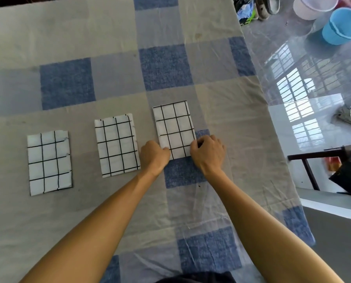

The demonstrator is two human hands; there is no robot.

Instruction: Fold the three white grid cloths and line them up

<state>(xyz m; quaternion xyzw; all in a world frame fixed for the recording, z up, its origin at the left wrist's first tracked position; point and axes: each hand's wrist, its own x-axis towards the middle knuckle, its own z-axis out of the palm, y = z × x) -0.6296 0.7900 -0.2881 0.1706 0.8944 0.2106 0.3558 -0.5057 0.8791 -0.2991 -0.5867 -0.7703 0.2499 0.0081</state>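
Observation:
Three white cloths with black grid lines lie folded into upright rectangles on the checked bedsheet [109, 82]. The left cloth [49, 162] and the middle cloth [117, 145] lie flat and untouched, roughly side by side. The right cloth [174, 128] sits a little farther away than the other two. My left hand [154, 155] pinches its near left corner, and my right hand [208, 153] pinches its near right corner. Both hands rest on the sheet at the cloth's near edge.
The sheet's right edge drops off to a glossy tiled floor [305, 74]. A blue bucket [343, 27] and a pale pink bucket [313, 7] stand there at the far right. Shoes [266, 7] lie beyond the sheet, and a dark table frame [313, 166] stands at the right.

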